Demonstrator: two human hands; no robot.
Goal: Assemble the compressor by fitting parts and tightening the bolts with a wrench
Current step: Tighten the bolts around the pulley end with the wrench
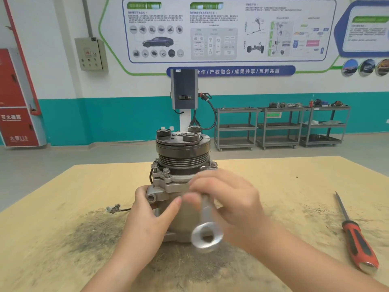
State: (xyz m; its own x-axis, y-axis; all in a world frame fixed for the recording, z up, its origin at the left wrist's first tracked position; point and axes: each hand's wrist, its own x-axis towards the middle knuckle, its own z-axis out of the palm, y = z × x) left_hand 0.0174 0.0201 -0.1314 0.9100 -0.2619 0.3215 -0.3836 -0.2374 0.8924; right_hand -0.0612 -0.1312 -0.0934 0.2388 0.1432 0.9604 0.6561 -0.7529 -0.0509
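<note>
The compressor [181, 175] stands upright on the counter [63, 207], pulley end up, between the two hands. The left hand [147, 216] rests against its lower left side, fingers [141, 192] bent round the housing and thumb pointing right, while the right hand [229, 199], blurred, has its fingers curled round the shaft of a wrench [207, 224], whose ring end hangs just below them. A red-handled screwdriver [357, 239] lies well off to the right of the right hand.

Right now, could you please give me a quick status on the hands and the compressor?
Left hand steadying compressor body. Right hand gripping wrench, ring end toward camera. Compressor upright on table. Screwdriver lying clear at right.
</note>
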